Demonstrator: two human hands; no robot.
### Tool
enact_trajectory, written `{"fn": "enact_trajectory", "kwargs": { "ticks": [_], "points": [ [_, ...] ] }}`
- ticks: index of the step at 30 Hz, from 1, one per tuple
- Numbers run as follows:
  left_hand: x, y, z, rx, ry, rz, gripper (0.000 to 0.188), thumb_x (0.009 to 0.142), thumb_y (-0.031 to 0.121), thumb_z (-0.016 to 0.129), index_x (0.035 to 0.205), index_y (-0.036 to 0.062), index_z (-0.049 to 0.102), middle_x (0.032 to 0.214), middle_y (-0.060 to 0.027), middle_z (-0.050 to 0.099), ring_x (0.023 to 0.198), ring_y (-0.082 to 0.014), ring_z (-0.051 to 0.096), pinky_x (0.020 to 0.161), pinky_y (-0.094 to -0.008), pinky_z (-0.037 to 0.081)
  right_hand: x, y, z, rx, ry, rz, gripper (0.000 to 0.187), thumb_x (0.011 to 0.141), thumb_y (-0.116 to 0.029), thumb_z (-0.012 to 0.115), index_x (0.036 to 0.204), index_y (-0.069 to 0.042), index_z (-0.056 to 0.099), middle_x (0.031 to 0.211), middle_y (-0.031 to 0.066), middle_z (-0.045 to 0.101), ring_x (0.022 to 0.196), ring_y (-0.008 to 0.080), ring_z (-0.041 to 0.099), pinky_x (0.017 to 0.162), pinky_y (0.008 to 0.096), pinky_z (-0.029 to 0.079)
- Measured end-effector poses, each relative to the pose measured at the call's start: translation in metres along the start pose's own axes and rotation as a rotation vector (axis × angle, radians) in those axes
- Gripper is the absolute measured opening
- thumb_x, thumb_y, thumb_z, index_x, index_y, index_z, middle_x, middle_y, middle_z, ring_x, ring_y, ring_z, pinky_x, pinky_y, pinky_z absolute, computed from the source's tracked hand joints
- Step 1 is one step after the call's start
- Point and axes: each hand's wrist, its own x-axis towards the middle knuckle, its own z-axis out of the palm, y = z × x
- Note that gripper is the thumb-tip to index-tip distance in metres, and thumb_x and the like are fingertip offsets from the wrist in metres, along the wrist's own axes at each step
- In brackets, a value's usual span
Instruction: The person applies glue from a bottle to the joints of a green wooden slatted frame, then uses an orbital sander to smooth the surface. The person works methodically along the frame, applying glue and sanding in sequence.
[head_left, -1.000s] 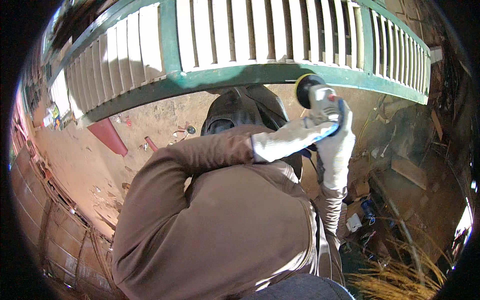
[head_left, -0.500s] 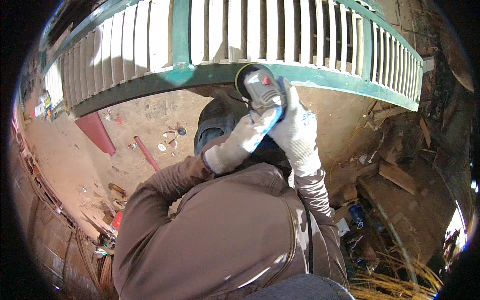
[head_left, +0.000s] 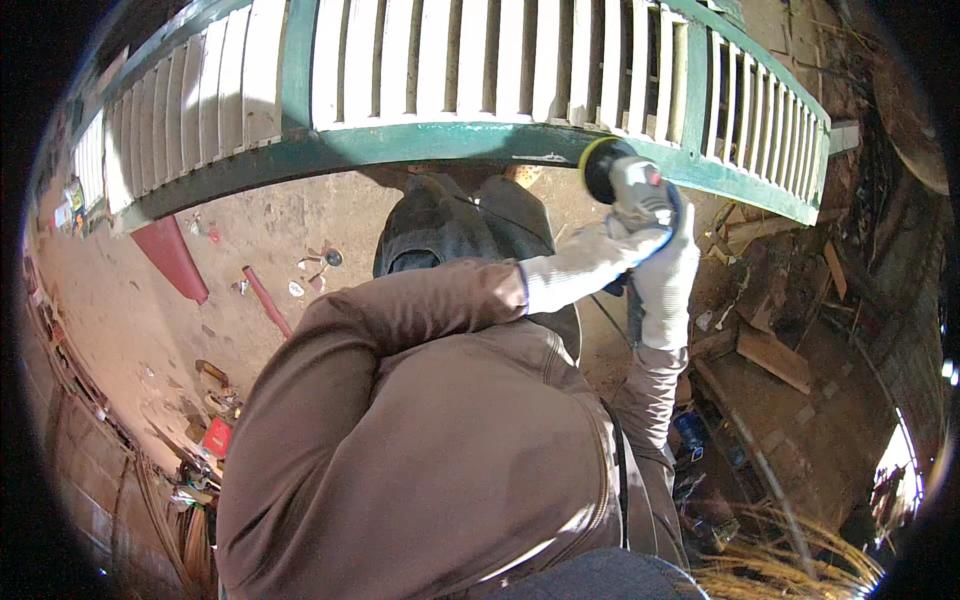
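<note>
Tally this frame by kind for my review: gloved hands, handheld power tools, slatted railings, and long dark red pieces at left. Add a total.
Gloved hands: 2, left hand and right hand
Handheld power tool: 1
Green-and-white slatted railing: 1
Long dark red pieces: 2, wide piece and narrow piece
Total: 6

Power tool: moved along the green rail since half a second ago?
Yes: the power tool has shifted right along the green rail, nearer the right-hand green post.
</note>
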Motion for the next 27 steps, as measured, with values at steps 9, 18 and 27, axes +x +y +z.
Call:
{"fn": "enact_trajectory", "kwargs": {
  "ticks": [9,18,27],
  "points": [
    [0.002,-0.042,-0.026,-0.220,-0.082,0.073,0.037,0.108,0.029,0.056,0.132,0.0031,0.062,0.125,-0.0078,0.068,0.114,-0.0172,0.065,0.101,-0.0307,0.050,-0.009,-0.013,0.014,-0.009,-0.016,0.000,0.080,0.077,-0.042,0.088,0.142,-0.010,0.053,0.101,0.0246,0.075,0.091,0.0415,0.075,0.075,0.0453,0.060],
    [-0.078,-0.028,-0.104,-0.198,0.095,0.138,0.028,0.104,0.011,0.061,0.129,-0.0019,0.065,0.124,-0.0079,0.069,0.116,-0.0136,0.063,0.103,-0.0293,0.049,-0.025,-0.077,0.061,0.035,-0.059,-0.316,0.072,0.085,-0.033,0.076,0.146,-0.005,0.050,0.100,0.0220,0.074,0.082,0.0383,0.074,0.073,0.0443,0.060],
    [-0.053,-0.029,-0.068,-0.316,0.073,0.088,0.032,0.106,0.007,0.052,0.136,-0.0022,0.057,0.128,-0.0061,0.065,0.116,-0.0159,0.064,0.101,-0.0286,0.052,-0.010,-0.057,0.022,0.042,-0.179,-0.117,0.070,0.085,-0.031,0.079,0.145,-0.009,0.051,0.106,0.0250,0.074,0.095,0.0414,0.074,0.081,0.0460,0.060]
  ]
}}
